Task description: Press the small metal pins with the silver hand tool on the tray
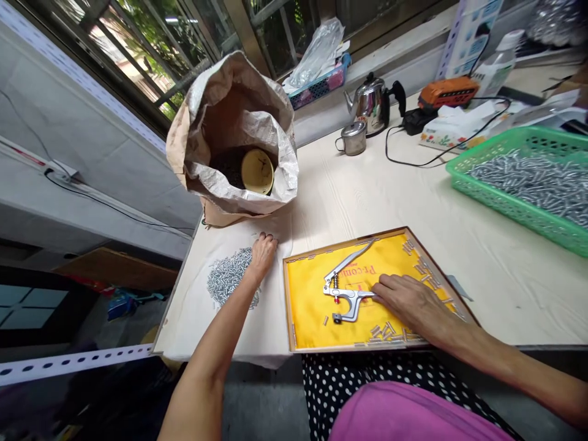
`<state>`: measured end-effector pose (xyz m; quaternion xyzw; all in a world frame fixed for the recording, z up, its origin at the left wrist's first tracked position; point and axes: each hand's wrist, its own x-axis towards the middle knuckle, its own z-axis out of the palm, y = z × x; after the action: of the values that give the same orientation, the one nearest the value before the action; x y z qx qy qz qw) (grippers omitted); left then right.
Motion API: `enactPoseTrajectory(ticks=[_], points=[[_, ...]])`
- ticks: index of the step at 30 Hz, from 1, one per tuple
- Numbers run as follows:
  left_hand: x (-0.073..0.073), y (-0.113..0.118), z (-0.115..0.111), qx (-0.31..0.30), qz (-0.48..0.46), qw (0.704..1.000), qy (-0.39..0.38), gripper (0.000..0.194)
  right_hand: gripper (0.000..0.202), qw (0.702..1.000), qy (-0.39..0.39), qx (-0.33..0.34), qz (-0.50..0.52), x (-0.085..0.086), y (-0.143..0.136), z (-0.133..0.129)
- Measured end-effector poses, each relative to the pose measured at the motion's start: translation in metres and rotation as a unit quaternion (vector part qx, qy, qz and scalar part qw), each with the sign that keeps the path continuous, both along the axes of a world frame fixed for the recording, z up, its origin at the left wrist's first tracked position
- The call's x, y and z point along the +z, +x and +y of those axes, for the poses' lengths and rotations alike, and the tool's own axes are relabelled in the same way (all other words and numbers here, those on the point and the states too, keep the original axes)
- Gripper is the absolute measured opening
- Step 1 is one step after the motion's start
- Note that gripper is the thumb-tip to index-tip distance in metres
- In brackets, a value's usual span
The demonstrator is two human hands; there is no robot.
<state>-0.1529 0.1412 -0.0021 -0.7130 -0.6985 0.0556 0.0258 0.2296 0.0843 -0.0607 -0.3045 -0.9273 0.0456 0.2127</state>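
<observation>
Pliers (351,294), 1 handle in the closed grip of the right hand (408,303); left hand (264,252) beside metal pieces (229,277), grip unclear.

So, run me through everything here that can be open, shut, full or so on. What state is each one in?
Sack: mouth open, yellow tub inside.
Pliers: handles spread, jaws apart.
Tray: yellow-lined, loose metal pieces inside.
Green basket: well stocked with metal pieces.
Metal pile: loose, heaped.
Kettle: lid on.
Metal cup: lid on.
</observation>
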Motion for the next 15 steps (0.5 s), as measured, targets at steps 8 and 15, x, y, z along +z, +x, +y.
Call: enactPoseTrajectory(ticks=[8, 15], points=[[0.014, 0.021, -0.017, 0.083, -0.149, 0.979, 0.11, 0.02, 0.019, 1.0, -0.024, -0.001, -0.011, 0.009, 0.0, 0.001], [0.027, 0.112, -0.097, 0.228, -0.559, 0.793, -0.081, 0.025, 0.019, 0.999, -0.038, 0.005, -0.021, 0.011, 0.0, 0.002]])
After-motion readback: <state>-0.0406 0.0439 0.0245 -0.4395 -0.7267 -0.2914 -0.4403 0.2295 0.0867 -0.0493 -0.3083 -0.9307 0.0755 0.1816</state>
